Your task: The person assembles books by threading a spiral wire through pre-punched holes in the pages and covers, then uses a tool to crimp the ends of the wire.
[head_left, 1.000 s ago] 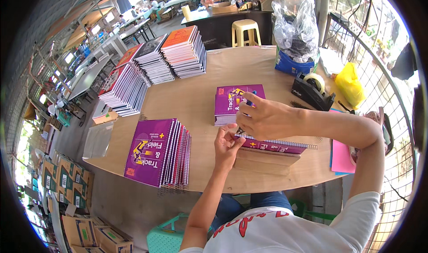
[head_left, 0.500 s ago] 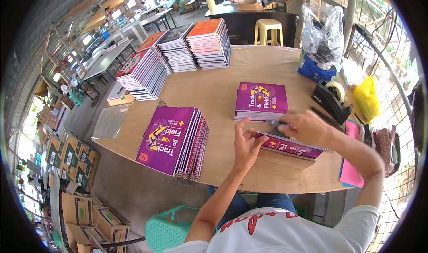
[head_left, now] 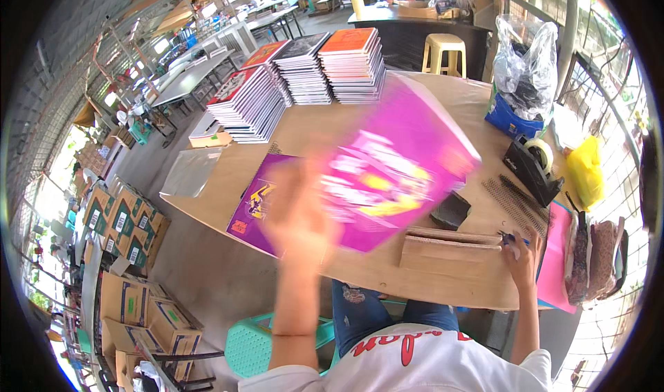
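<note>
Head cam | right hand (head_left: pixel 522 257) pinching a little blue tool (head_left: pixel 509 238) at 4 o'clock, cardboard prop (head_left: pixel 449 255) beside it | left hand (head_left: pixel 299 209) gripping a blurry purple notebook (head_left: pixel 408 178) just 3 o'clock of centre, long axis roughly 8-to-2 | tall book stacks (head_left: pixel 351 68) at 11–12 | bare table (head_left: pixel 469 103) around 1–2, out to its far edge

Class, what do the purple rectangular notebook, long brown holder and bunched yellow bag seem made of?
Purple rectangular notebook: probably paper and card; pale edge, finish blurred.
Long brown holder: likely cardboard, matte, with dull tan faces.
Bunched yellow bag: seemingly thin plastic, creased and slightly glossy.
</note>
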### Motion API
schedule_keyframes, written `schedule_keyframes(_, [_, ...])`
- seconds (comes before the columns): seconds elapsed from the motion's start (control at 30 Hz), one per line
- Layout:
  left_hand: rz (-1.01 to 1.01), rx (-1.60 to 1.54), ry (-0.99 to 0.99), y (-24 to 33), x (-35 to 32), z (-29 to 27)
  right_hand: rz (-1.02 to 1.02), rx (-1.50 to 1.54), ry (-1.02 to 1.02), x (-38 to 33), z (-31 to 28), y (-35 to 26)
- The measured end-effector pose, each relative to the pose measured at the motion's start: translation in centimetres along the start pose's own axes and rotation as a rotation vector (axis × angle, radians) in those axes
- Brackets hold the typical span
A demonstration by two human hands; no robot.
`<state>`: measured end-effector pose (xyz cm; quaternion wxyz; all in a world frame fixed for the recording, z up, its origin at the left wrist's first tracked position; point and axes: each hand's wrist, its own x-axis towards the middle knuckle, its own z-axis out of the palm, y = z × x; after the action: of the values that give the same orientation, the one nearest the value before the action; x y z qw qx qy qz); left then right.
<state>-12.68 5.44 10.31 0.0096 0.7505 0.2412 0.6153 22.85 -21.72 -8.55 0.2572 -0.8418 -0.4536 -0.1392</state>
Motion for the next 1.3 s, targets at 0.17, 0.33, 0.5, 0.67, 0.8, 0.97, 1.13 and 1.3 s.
schedule_keyframes(0.17, [-0.482,0.299,-0.163,-9.8,4.2,-10.0,0.029,0.109,0.014,0.7,-0.5,-1.2])
schedule_keyframes(0.33, [-0.702,0.775,-0.431,-13.6,-0.3,-10.0,-0.012,0.119,0.032,1.6,-1.3,-2.5])
schedule_keyframes(0.5, [-0.653,0.764,-0.373,-12.8,-1.0,-9.2,-0.060,0.328,0.071,1.8,-3.5,-4.5])
schedule_keyframes(0.67, [-0.249,-0.190,-0.269,-0.5,-1.1,-0.8,-0.154,0.360,-0.051,2.7,-4.2,-11.3])
schedule_keyframes(0.8, [-0.560,-0.018,-0.478,-9.5,-4.7,16.3,-0.236,0.305,-0.062,3.1,-2.2,-12.4])
schedule_keyframes(0.97, [-0.785,0.186,-1.112,-17.2,-6.1,23.7,-0.248,0.332,-0.146,4.0,-4.3,-12.9])
schedule_keyframes(1.13, [-0.307,0.046,-0.687,-9.5,-2.4,23.0,-0.448,0.110,0.121,11.1,-6.2,-14.2])
schedule_keyframes(1.3, [0.068,-0.162,-0.538,5.4,5.9,13.1,-0.580,-0.117,0.267,19.3,-8.4,-18.8])
